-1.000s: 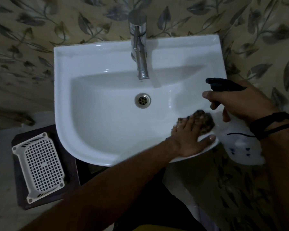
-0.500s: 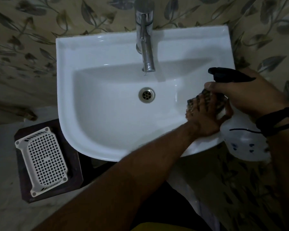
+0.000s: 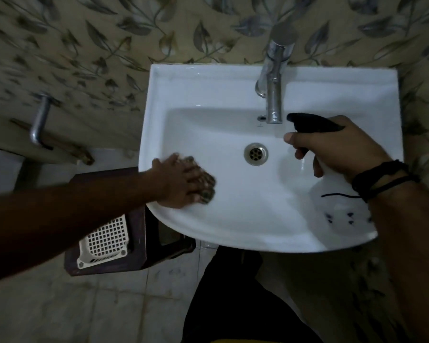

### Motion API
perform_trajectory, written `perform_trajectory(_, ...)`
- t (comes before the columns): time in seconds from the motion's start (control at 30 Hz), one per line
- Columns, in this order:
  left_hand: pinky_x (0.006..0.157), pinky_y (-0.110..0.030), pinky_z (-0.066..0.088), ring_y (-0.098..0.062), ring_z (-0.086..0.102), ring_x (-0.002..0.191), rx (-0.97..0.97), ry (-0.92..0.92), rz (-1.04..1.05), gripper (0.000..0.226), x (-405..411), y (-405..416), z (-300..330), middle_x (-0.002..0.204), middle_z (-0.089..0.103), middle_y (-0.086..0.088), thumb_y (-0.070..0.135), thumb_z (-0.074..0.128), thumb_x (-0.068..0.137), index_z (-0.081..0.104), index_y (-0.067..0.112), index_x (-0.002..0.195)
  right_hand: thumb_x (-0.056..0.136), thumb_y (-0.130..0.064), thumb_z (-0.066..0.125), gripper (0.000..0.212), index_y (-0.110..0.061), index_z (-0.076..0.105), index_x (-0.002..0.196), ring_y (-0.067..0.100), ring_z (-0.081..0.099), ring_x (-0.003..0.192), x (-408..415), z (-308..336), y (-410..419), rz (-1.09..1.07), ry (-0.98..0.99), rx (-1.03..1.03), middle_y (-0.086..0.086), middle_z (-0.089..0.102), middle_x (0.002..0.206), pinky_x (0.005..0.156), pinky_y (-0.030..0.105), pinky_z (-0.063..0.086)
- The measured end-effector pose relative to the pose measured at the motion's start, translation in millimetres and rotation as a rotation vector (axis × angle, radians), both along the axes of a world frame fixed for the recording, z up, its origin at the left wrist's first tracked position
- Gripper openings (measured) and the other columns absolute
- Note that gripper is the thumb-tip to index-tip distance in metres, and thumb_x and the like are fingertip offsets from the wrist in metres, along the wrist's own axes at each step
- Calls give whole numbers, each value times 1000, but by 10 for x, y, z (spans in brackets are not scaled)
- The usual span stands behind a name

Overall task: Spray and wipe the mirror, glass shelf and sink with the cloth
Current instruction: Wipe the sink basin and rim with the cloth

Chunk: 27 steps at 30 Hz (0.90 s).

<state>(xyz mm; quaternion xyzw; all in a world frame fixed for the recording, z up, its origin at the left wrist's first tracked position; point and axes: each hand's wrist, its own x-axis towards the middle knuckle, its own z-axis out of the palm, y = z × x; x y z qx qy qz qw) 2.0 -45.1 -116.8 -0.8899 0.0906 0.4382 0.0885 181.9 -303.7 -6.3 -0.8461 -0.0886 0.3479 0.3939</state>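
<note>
A white wall-hung sink (image 3: 208,90) fills the middle of the view, with a chrome tap (image 3: 274,95) at the back and a round drain (image 3: 255,153) in the basin. My left hand (image 3: 181,181) presses a dark patterned cloth (image 3: 207,188) flat on the sink's front left side. My right hand (image 3: 337,149) holds a spray bottle with a black trigger head (image 3: 312,123) and a translucent white body (image 3: 342,209), over the right half of the basin. The nozzle points left, near the tap's spout. The mirror and glass shelf are out of view.
A dark wooden stool (image 3: 139,233) with a white perforated plastic basket (image 3: 104,241) on it stands on the floor under the sink's left side. A chrome pipe (image 3: 39,117) sticks out of the leaf-patterned wall at left. My dark-clothed legs (image 3: 233,305) are below the sink.
My left hand has swept the cloth from the sink's front right rim across to the front left. My right hand with the bottle has moved over the basin. The camera view has shifted left.
</note>
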Motion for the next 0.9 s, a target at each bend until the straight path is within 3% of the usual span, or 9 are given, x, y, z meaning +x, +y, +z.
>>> perform_trajectory(0.1,116,-71,1,-30,-14,157,223,-84,73,66,309,189,7,171,-12,2,66,9,101,-3,42,162,85,-47,74,45,-17,76,118,21,57,44,-20,-29,121,35,-1,-11,8,78,87,69,38,53)
perform_trajectory(0.23,118,-68,6,-41,-19,154,278,-151,291,78,584,-105,-272,170,-17,-10,69,16,100,-8,29,163,88,-44,72,41,-16,75,118,21,58,47,-29,-58,130,62,-16,-13,4,78,87,72,39,56)
perform_trajectory(0.33,117,-68,13,-45,-22,152,115,-214,486,89,493,-503,-539,168,-21,-14,73,24,97,-11,23,162,89,-44,71,40,-17,74,119,19,60,46,-25,-73,63,86,-35,-16,4,79,92,78,39,57)
perform_trajectory(0.43,120,-69,9,-44,-21,153,-61,-212,514,88,331,-863,-760,168,-20,-17,70,24,98,-11,21,162,86,-50,71,48,-17,73,121,19,68,52,-31,-66,-37,78,-51,-14,11,79,99,93,41,55)
perform_trajectory(0.5,120,-69,12,-44,-14,154,-128,-209,512,80,291,-1026,-789,169,-13,-18,62,25,102,-6,20,163,87,-51,73,41,-23,75,117,18,73,59,-58,-61,-102,55,-55,9,9,79,103,94,38,53)
perform_trajectory(0.63,113,-71,26,-44,2,156,-158,-196,507,70,292,-1123,-645,171,-2,-15,50,30,106,3,21,164,90,-42,78,26,-20,75,103,15,73,65,-148,-69,-203,54,-63,80,7,78,99,84,35,57)
perform_trajectory(0.77,105,-69,36,-42,17,153,-148,-165,480,71,258,-1196,-541,169,11,-17,46,38,105,7,20,163,87,-31,83,34,-15,66,113,16,70,75,-208,-105,-286,104,-54,78,5,71,81,76,31,50)
perform_trajectory(0.9,97,-62,46,-39,49,134,-154,-153,489,68,306,-1243,-384,153,44,-16,39,47,102,19,17,159,84,-21,85,43,-16,60,119,19,64,84,-232,-179,-337,134,-16,50,1,67,84,79,33,46)
